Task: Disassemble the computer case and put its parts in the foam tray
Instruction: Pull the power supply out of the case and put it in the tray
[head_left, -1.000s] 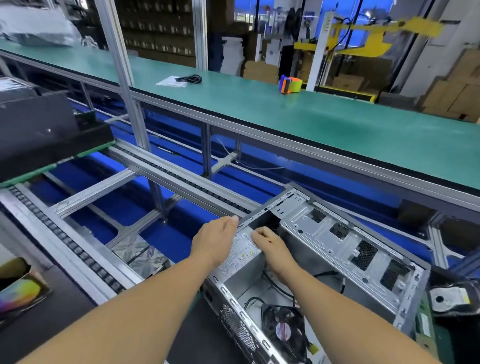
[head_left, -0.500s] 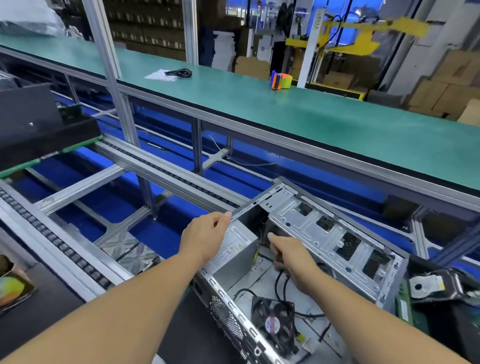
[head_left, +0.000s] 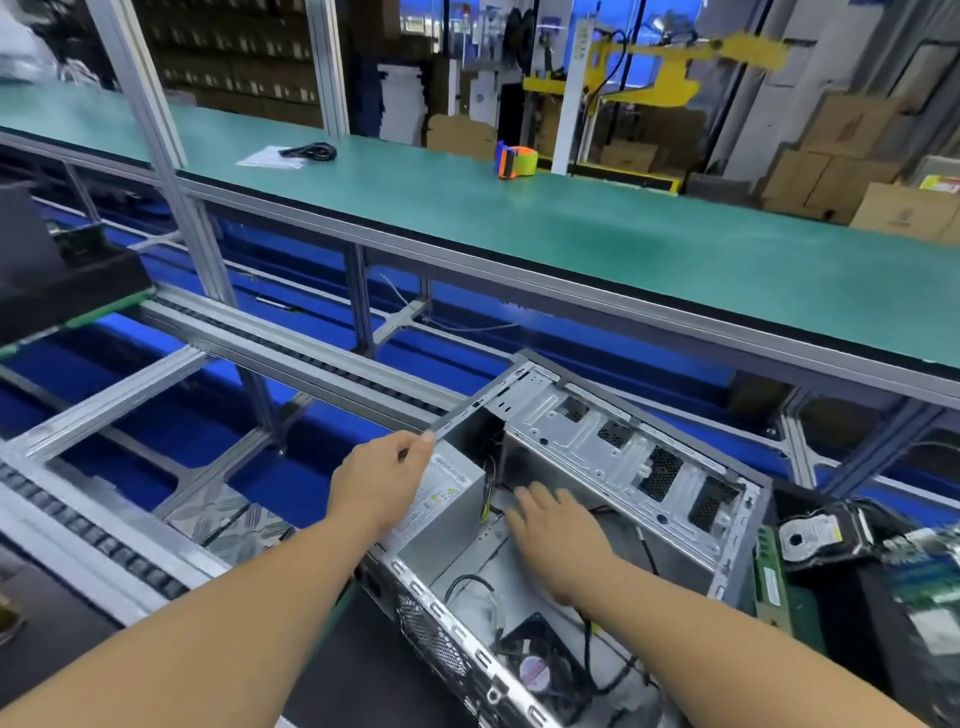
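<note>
An open grey computer case (head_left: 613, 447) lies on its side in front of me. A grey power supply (head_left: 441, 499) with a white label sits in its near-left corner. My left hand (head_left: 382, 475) grips the case's top-left rail above the power supply. My right hand (head_left: 558, 530) reaches inside the case with its fingers stretched toward the black cables beside the power supply; the hand is blurred. A black fan (head_left: 535, 670) sits at the case's near end. At the right, black foam (head_left: 852, 592) holds a hard drive (head_left: 810, 535) and green boards.
A grey roller conveyor frame (head_left: 260, 358) over blue flooring runs to the left. A long green bench (head_left: 571, 228) crosses behind, carrying a tape dispenser (head_left: 514, 158) and a black cable (head_left: 309, 151) on paper. A black box (head_left: 57, 291) stands at far left.
My right hand left the top of the power supply and went deeper into the case, beside the cables. My left hand stayed on the rail. The view shifted slightly.
</note>
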